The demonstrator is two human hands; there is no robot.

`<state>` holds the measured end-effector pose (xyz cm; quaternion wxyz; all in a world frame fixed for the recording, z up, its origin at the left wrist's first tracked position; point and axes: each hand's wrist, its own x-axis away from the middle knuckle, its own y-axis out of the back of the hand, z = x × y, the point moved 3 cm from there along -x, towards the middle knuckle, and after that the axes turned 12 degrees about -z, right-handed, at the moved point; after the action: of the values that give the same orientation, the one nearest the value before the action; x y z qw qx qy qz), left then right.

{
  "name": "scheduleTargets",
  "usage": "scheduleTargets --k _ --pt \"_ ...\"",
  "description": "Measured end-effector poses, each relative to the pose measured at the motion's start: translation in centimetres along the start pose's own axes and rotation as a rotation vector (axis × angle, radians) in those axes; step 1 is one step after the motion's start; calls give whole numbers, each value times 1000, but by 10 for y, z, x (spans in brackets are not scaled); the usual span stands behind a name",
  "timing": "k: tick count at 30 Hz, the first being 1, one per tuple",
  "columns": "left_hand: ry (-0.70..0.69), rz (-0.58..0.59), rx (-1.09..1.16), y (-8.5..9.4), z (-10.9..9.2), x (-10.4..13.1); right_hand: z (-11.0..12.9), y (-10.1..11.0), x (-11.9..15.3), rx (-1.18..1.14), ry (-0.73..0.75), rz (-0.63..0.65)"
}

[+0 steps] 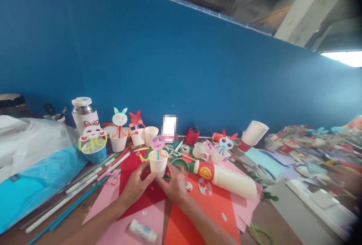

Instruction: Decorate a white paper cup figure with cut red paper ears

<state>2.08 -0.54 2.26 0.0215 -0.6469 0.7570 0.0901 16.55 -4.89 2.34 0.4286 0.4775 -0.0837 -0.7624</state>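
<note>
Glue stick: a white glue stick [143,231] lies on its side nearest the viewer, just below the left hand.
Paper sheets: pink [152,215] below the left hand, orange [181,226] under the right forearm, red [126,173] beside the left hand's fingers.
Left hand: the left hand [137,182] is half curled, thumb and fingers against the lower left side of the cup.
Right hand: the right hand [175,181] is likewise half curled, holding the cup's lower right side; its hidden fingertips cannot be made out.
Cup in hold: a white paper cup [158,166], upright between the two hands, with a pink paper face [157,144] above its rim and a yellow strip out to the left.
Sticks: white sticks [82,182] and blue sticks [76,203] slant across the table, left of the left hand.
Cup stack: nested paper cups [234,181] lie sideways, right of the right hand.
Finished-looking figures: a white rabbit [120,118] and a red rabbit [136,120] stand in cups beyond the left hand; a blue-faced figure [226,143] sits beyond the right.
Backdrop: a blue partition [181,60] rises behind everything, well beyond both hands.
</note>
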Motion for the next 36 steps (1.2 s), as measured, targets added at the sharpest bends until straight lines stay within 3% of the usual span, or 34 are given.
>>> scheduleTargets --k 12,19,25,28,33,36 --pt "61 -30 74 2 -2 -1 -4 -2 2 17 51 -18" --pt "148 1 170 5 4 -6 -5 -3 1 -79 -27 51" --pt "167 -44 165 8 3 -7 -8 4 -3 -144 -99 20" --pt "148 -44 165 8 1 -8 -15 5 -8 -256 -231 -27" --pt "127 -51 105 8 5 -5 -31 6 -20 -633 -643 -90" --pt "133 -62 87 7 9 -3 -29 10 -27 -738 -719 -66"
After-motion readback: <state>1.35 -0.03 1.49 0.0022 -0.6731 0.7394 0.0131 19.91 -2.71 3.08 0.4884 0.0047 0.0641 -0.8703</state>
